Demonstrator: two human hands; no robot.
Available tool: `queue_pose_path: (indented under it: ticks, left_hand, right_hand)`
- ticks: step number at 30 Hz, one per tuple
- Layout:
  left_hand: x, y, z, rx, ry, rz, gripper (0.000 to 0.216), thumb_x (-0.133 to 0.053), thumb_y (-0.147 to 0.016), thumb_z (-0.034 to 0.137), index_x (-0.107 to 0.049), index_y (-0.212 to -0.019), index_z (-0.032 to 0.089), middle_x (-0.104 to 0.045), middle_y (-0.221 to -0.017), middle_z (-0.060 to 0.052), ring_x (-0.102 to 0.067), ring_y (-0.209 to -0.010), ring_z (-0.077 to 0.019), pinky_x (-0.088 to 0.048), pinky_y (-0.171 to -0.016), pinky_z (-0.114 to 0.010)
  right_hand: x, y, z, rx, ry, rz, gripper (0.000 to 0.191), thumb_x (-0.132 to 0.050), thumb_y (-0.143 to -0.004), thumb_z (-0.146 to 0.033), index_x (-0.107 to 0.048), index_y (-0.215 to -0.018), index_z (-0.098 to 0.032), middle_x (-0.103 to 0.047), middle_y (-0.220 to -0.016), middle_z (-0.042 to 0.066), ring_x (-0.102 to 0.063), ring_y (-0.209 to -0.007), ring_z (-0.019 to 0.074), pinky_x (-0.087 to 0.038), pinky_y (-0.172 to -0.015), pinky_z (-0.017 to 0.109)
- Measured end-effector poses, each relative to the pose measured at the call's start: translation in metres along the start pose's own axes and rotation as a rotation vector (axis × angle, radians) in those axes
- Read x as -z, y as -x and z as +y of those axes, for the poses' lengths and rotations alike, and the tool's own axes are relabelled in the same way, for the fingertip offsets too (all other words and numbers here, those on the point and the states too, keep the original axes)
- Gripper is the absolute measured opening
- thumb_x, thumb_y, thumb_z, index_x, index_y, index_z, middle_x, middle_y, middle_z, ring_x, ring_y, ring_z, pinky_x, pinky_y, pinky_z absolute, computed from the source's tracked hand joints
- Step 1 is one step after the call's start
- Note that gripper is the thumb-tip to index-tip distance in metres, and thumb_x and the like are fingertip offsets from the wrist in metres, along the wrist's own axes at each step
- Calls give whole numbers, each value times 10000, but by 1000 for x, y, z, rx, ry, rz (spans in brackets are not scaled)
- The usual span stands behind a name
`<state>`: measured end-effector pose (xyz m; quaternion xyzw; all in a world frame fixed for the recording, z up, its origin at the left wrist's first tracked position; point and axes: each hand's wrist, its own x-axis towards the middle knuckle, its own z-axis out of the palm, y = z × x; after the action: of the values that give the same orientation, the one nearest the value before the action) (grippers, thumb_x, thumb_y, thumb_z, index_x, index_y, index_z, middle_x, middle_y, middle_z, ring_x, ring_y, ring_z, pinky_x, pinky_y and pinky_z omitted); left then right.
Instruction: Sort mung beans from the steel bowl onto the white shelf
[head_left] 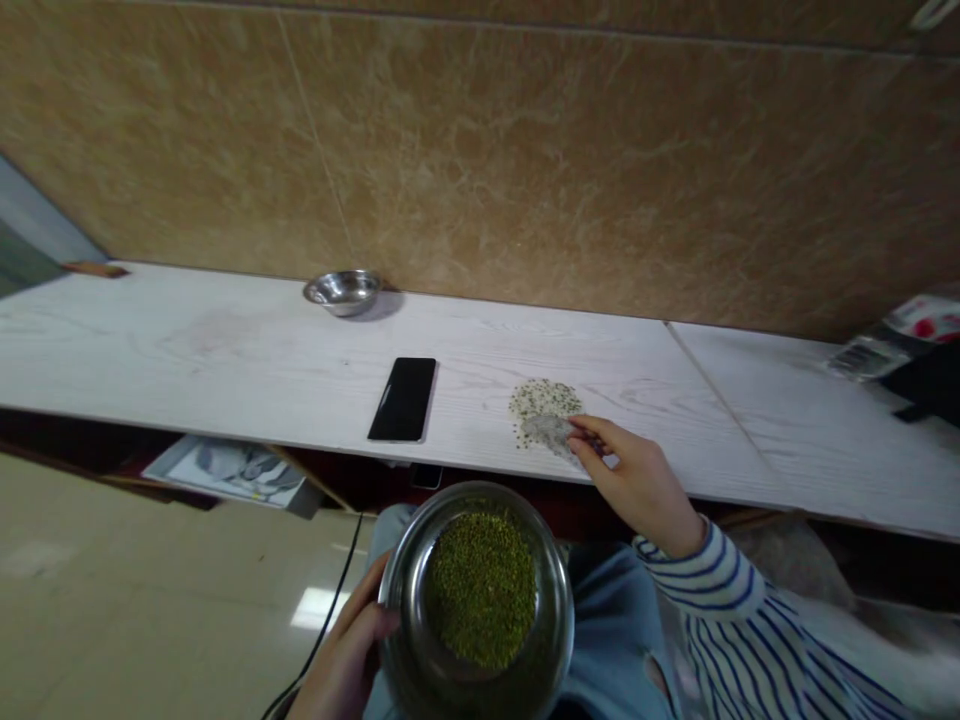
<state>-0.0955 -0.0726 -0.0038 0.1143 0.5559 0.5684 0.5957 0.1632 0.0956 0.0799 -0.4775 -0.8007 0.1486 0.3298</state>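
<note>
Steel bowl [556, 622] of green beans [484, 585], gripped at the rim by the left hand [345, 655], could be tipped while pale grains [541, 402] are pinched by the right hand [637, 485].

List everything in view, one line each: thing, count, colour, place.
large bowl: one, steel, bottom centre
beans: one heap, green, in the large bowl
small bowl: one, steel, on the table by the wall
phone: one, black, flat on the table
grains: one pile, pale, on the table right of the phone
table: one, white, along the brown wall
left hand: one, grips the large bowl's rim
right hand: one, striped sleeve, fingertips at the grains
</note>
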Motion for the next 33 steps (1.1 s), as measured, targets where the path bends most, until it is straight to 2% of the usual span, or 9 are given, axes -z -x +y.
queue_pose_path:
  ticks: [2, 5, 10, 13, 18, 24, 26, 29, 33]
  left_hand:
    - [5, 3, 12, -5, 50, -52, 516, -602, -568, 214, -671, -1079, 233, -712, -989, -48, -582, -1020, -338, -473, -828, -423]
    - [9, 6, 31, -14, 105, -29, 523, -602, -589, 242, -658, -1109, 228, -723, -952, -55, -597, -1002, -352, -481, -825, -441]
    - [6, 7, 68, -162, 143, 43, 513, -636, -596, 259, -650, -1107, 214, -717, -997, -43, -583, -1050, -325, -485, -855, -383]
    - [5, 1, 89, -259, 152, 112, 510, -641, -619, 237, -625, -1128, 243, -713, -1006, -16, -588, -1043, -277, -513, -799, -313]
    - [15, -20, 124, -329, 170, 180, 360, -653, -642, 242, -660, -1002, 245, -706, -953, 3, -629, -864, -207, -546, -640, -255]
    - [21, -50, 170, -395, 185, 198, 198, -601, -665, 226, -654, -856, 217, -685, -838, 3, -624, -736, -184, -558, -544, -276]
    - [19, -61, 180, -382, 181, 201, 178, -572, -678, 221, -648, -839, 214, -682, -841, -1, -628, -725, -184, -562, -546, -295]
    - [15, -77, 190, -349, 240, 231, 84, -557, -673, 203, -612, -736, 201, -663, -772, 2, -638, -731, -181, -569, -640, -330]
    - [5, -96, 196, -324, 301, 230, 114, -537, -681, 211, -613, -763, 189, -668, -800, -16, -647, -745, -201, -551, -726, -399]
  right_hand:
    - [-8, -12, -6, -8, -12, -4, 292, -500, -856, -274, -587, -1125, -200, -690, -930, 37, -645, -818, 160, -518, -770, 296]
    - [-22, -29, -13, -10, -6, -9, 311, -482, -849, -252, -579, -1139, -197, -688, -922, 45, -645, -838, 175, -513, -772, 317]
    - [-45, -49, -25, -30, 78, -54, 320, -467, -830, -197, -587, -1126, -166, -687, -912, 56, -636, -838, 177, -488, -780, 307]
    - [-54, -59, -34, -31, 150, -99, 327, -437, -839, -175, -579, -1132, -145, -682, -961, 74, -627, -872, 182, -465, -811, 311]
    - [-62, -70, -40, -80, 318, -158, 330, -395, -867, -176, -563, -1148, -137, -666, -1047, 104, -618, -928, 191, -431, -826, 303]
    - [-69, -71, -45, -112, 690, -181, 280, -414, -880, -261, -577, -1088, -169, -678, -922, 122, -625, -826, 245, -387, -731, 359]
    - [-72, -71, -46, -102, 753, -157, 257, -402, -885, -256, -592, -1032, -163, -671, -888, 127, -611, -826, 252, -361, -740, 373]
    - [-73, -70, -48, -84, 793, -127, 252, -385, -890, -247, -606, -965, -152, -652, -870, 135, -586, -840, 270, -339, -735, 392]
    - [-79, -72, -61, -55, 761, -107, 258, -389, -889, -236, -617, -968, -146, -628, -941, 147, -550, -917, 284, -336, -745, 396]
